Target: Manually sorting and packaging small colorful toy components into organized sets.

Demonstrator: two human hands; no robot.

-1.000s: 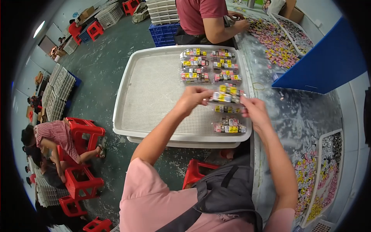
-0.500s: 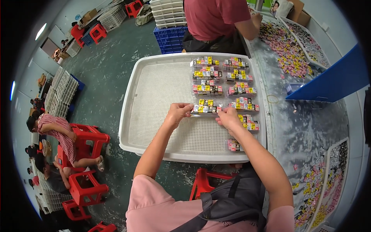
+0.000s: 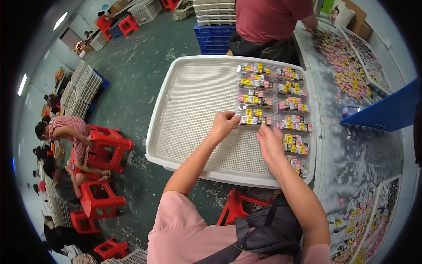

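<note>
A white perforated tray (image 3: 198, 97) lies before me, with two columns of clear packs holding small pink, yellow, white and black pieces along its right side. My left hand (image 3: 224, 126) pinches the left end of the lowest pack (image 3: 256, 120) in the left column, thumb and fingers closed on its clear edge. At that pack's right end is my right hand (image 3: 271, 141), its fingers stretched out and apart; the fingertips are close to the edge, and I cannot tell if they touch. The right column's packs (image 3: 296, 144) lie beside my right hand.
A grey worktable (image 3: 336, 154) borders the tray's right side, with loose coloured pieces (image 3: 351, 79) and a blue panel (image 3: 384, 108) on it. A person in a red shirt (image 3: 266, 20) stands beyond the tray. Red stools (image 3: 107, 147) and seated people are at left; another red stool (image 3: 237, 206) is beneath the tray's near edge.
The pack between my hands has come down into line with the left column. My right hand has loosened from its right end, fingers opening. The whole view has shifted.
</note>
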